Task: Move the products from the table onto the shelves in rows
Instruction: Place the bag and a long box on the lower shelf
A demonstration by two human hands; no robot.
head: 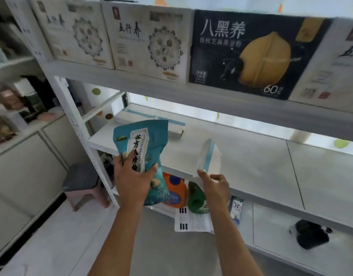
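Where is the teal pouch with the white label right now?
In the head view, the teal pouch is left of centre, gripped by the left hand at the middle shelf's front edge, left of a white bag.

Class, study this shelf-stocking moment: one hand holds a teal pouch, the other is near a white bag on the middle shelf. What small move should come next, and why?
Probably set the teal pouch, gripped by the left hand, upright on the middle shelf just left of the white bag. That spot looks free, and the right hand hovers open beside the bag, apparently ready to steady it, so a row can start there.
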